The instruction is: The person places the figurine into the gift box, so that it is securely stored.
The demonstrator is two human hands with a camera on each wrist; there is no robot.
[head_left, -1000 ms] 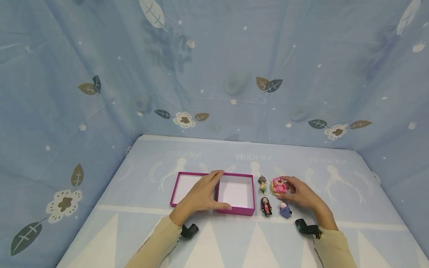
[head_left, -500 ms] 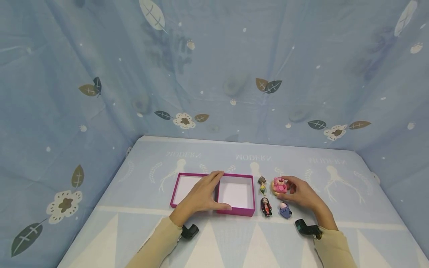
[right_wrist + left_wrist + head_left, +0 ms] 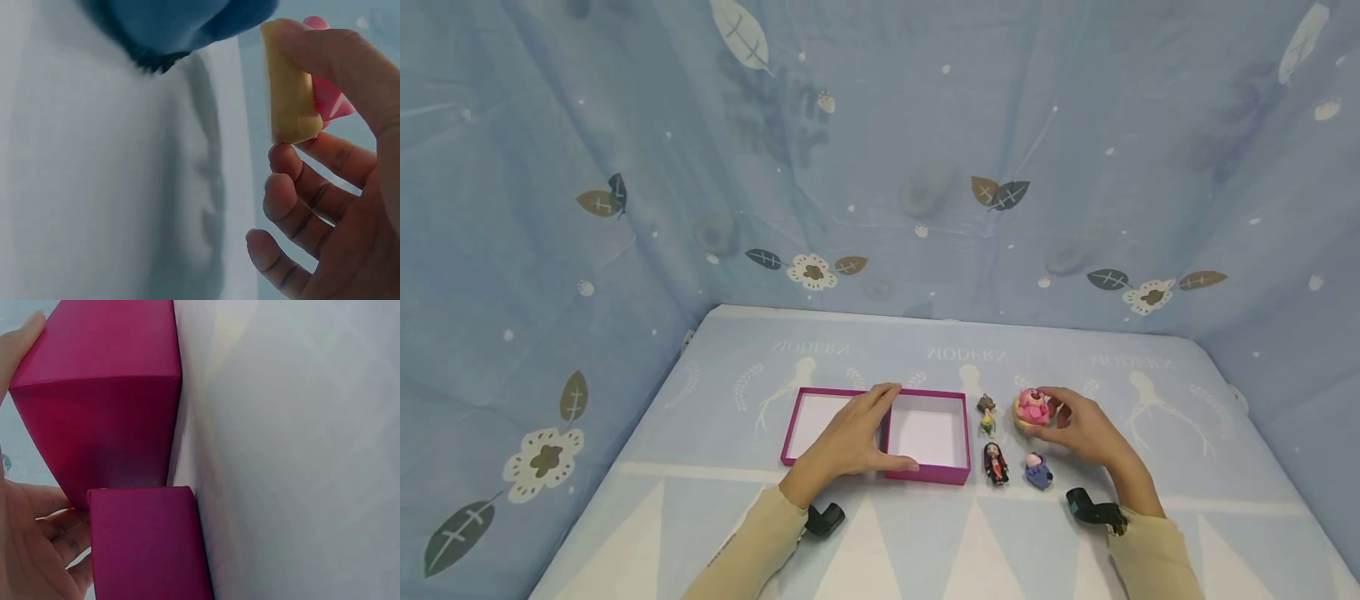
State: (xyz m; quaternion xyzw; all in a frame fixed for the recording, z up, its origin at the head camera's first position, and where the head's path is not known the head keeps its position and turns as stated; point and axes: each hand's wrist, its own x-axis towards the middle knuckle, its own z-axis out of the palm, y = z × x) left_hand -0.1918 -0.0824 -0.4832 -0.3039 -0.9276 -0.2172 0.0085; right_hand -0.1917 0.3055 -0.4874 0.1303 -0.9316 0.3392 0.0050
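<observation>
Right hand: grip clamped on a pink bear-shaped figure with a rounded yellow base, which lies slightly farther back and rightward than half a second earlier, beyond a small blue-purple toy. Left hand: position unchanged, grip set around a square magenta box with white interior, beside a shallower magenta tray. The pale-blue patterned tabletop bears "MODERN," repeated and inverted.
</observation>
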